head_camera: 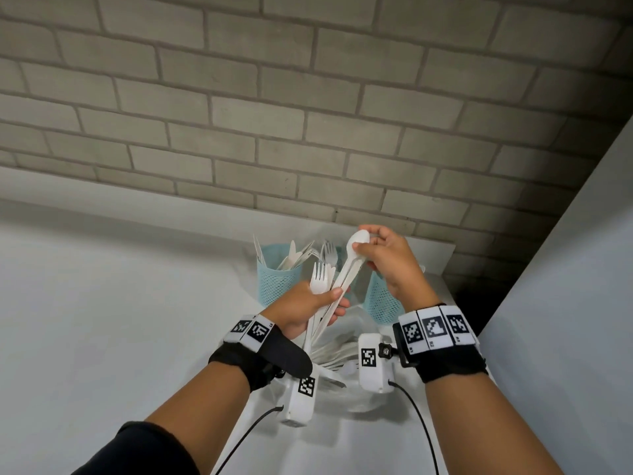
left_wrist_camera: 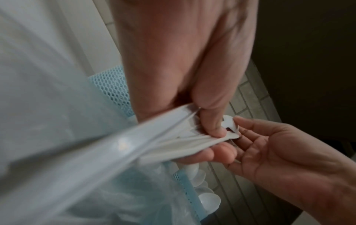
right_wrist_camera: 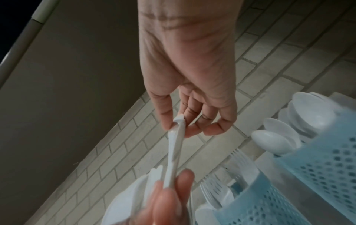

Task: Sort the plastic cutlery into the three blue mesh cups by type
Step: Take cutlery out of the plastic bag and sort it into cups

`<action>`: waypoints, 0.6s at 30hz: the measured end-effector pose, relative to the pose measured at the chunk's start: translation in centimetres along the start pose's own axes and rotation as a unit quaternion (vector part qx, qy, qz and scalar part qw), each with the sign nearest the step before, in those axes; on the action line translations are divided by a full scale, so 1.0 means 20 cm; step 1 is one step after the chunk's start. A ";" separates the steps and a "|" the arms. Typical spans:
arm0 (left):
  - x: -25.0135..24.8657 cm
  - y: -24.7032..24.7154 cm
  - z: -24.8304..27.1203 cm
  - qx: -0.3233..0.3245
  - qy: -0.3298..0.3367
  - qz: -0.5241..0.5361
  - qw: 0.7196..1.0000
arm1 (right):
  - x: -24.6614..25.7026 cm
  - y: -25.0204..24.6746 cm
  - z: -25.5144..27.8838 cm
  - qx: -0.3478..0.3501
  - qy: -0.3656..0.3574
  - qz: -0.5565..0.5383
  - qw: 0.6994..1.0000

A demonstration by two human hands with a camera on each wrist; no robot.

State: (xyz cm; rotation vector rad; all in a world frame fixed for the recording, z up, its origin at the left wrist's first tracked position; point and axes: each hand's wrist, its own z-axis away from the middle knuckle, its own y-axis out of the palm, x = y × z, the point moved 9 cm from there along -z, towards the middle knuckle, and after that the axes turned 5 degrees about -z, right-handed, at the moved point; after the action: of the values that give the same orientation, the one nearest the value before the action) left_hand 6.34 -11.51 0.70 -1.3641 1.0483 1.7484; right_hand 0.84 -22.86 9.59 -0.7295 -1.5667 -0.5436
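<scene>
A white counter (head_camera: pixel 102 303) meets a grey brick wall (head_camera: pixel 308 114), and a pale panel (head_camera: pixel 582 286) stands on the right. The left hand (head_camera: pixel 301 310) grips a bunch of cutlery (head_camera: pixel 320 293) (forks and long handles). The right hand (head_camera: pixel 387 258) pinches a spoon (head_camera: pixel 358 240) by its bowl, above the cups. The left cup (head_camera: pixel 275 281) holds knives. The right cup (head_camera: pixel 380 299) is half hidden behind the wrist. The middle cup is mostly hidden by the hands.

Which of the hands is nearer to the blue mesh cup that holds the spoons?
Right. The right hand is just above the spoon cup, pinching a spoon by its bowl. The left hand grips a cutlery bundle farther left, nearer the other cups.
</scene>
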 end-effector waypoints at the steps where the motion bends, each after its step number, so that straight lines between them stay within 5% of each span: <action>1: 0.00 -0.01 0.00 -0.002 0.000 0.011 1.000 | 0.03 -0.01 -0.02 -0.013 -0.011 0.000 1.000; 9: -0.05 -0.08 -0.03 -0.036 0.023 0.052 0.998 | 0.26 -0.31 -0.12 -0.176 -0.126 -0.076 0.973; 14: -0.07 -0.06 -0.07 -0.042 0.028 0.061 0.997 | 0.28 -0.55 -0.03 -0.297 -0.192 0.015 0.935; 18: -0.06 -0.02 -0.10 -0.028 0.014 0.083 0.996 | 0.10 -0.54 -0.05 -0.292 -0.163 0.137 0.932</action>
State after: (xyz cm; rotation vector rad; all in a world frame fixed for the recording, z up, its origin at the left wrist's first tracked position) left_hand 7.80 -13.06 1.46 -1.3741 1.1649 1.8963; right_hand -6.42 -30.74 12.46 -1.5334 -1.5719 -0.7129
